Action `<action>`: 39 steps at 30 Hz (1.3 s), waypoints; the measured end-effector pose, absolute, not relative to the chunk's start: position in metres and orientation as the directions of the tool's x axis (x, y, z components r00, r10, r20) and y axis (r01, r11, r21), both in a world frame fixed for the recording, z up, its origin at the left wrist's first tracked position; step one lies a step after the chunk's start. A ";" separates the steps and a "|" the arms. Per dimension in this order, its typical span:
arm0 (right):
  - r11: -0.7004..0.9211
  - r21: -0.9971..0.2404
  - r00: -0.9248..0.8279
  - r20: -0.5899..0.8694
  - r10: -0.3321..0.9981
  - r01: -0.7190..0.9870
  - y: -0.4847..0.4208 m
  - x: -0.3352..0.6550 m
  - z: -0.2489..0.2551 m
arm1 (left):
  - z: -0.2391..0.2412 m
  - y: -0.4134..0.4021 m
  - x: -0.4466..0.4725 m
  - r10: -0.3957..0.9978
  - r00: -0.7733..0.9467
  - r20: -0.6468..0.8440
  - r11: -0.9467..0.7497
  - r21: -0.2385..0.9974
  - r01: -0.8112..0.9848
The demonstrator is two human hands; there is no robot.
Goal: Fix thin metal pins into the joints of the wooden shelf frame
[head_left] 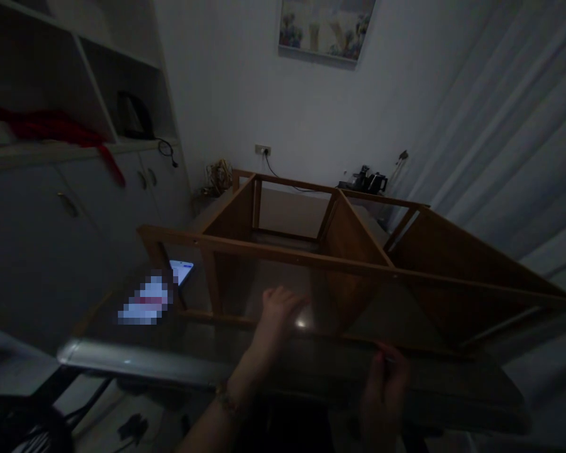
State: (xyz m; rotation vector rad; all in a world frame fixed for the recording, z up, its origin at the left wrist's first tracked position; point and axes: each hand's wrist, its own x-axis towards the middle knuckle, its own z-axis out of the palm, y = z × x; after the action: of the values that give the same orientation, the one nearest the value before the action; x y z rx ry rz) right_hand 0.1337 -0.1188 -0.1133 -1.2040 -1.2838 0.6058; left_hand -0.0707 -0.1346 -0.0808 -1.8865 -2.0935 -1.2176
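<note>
A wooden shelf frame [339, 251] lies on its side on a glass-topped table [136, 362] in a dim room. My left hand [278, 311] reaches forward and rests on the frame's near lower rail, fingers curled over it. My right hand [387, 377] is closer to me at the table's near edge, fingers pinched around a small thin thing that I cannot make out in the dark.
A lit phone [182, 270] lies on the table at the left, beside a blurred patch. Cupboards with open shelves and a red cloth [51, 129] stand at the left. Curtains [514, 126] hang at the right. A wall socket [263, 150] and a picture [325, 28] are on the far wall.
</note>
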 end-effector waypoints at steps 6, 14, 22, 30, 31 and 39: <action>0.343 -0.828 0.296 0.497 0.816 0.444 -0.079 0.147 -0.122 | -0.086 -0.123 -0.083 0.869 -0.301 0.392 0.087 0.478 0.874; 0.294 -0.863 0.390 0.458 0.799 0.411 -0.067 0.150 -0.138 | -0.090 -0.117 -0.085 0.913 -0.297 0.279 0.141 0.468 0.873; 0.395 -0.630 0.228 0.679 0.698 0.669 -0.073 0.148 -0.135 | -0.077 -0.108 -0.081 0.940 -0.268 0.209 0.151 0.450 0.880; 0.374 -0.629 0.161 0.628 0.762 0.682 -0.073 0.150 -0.128 | -0.081 -0.105 -0.076 0.955 -0.250 0.158 0.162 0.427 0.890; 0.360 -0.649 0.171 0.607 0.776 0.670 -0.072 0.151 -0.126 | -0.082 -0.105 -0.076 0.956 -0.246 0.158 0.160 0.424 0.892; 0.479 -0.737 -0.022 0.535 0.845 0.476 -0.034 0.155 -0.089 | -0.076 -0.102 -0.076 0.981 -0.148 0.126 0.087 0.394 0.915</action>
State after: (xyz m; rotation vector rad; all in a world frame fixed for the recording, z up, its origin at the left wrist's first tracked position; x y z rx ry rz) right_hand 0.1549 -0.0343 -0.0891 -1.1489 -1.6645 0.4340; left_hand -0.0762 -0.1021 -0.0762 -2.1516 -2.4346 -0.6429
